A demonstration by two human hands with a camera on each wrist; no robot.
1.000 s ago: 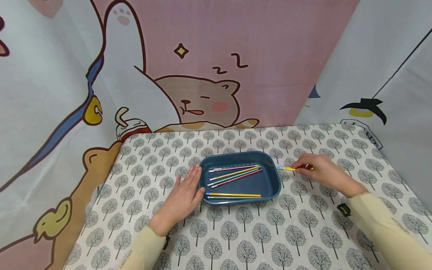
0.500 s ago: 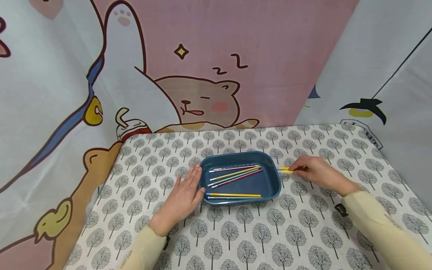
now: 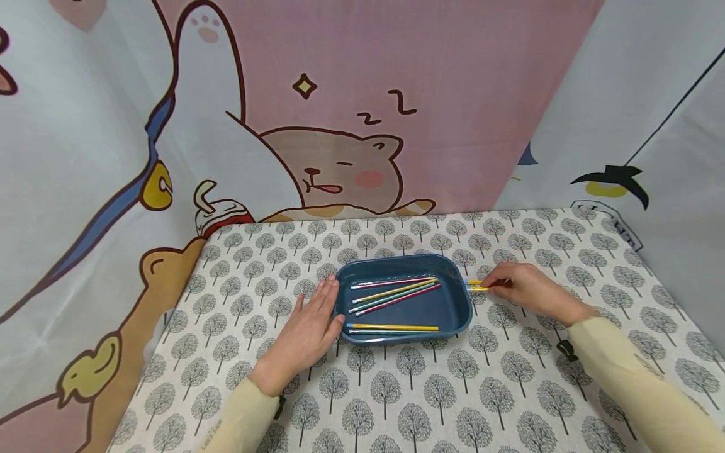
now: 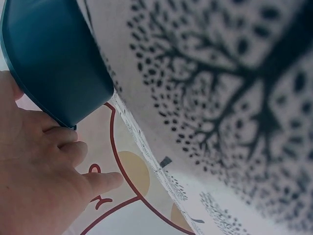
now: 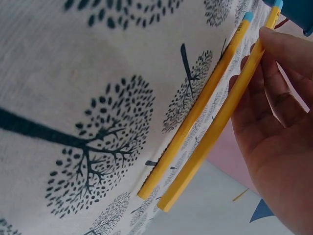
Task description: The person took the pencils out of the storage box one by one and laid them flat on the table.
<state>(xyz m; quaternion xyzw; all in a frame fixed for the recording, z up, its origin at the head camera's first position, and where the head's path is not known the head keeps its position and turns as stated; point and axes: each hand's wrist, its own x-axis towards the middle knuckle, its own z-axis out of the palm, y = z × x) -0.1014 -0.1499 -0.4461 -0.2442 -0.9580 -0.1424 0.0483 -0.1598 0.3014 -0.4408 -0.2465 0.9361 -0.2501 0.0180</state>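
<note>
My right hand [image 3: 523,289] pinches a yellow pencil [image 5: 210,132] with a blue end between thumb and fingers, just right of the tray. A second yellow pencil [image 5: 190,117] lies on the cloth alongside it, apart from the fingers in the right wrist view. The dark blue tray [image 3: 450,308] stands in the middle of the table. My left hand [image 3: 306,327] lies with extended fingers against the tray's left rim. Inside the tray are several pencils: a loose group of red, green and yellow pencils [image 3: 396,297], plus a yellow pencil [image 3: 396,327] along the front wall beside a green one.
A white cloth [image 3: 385,384] printed with grey trees covers the table. Behind it hangs a pink curtain [image 3: 453,94] with cartoon animals, and pale curtains [image 3: 668,145] close off the sides.
My right hand has shifted slightly left and down toward the tray. Two yellow pencils now show side by side at its fingertips. The left hand and the tray stay put.
</note>
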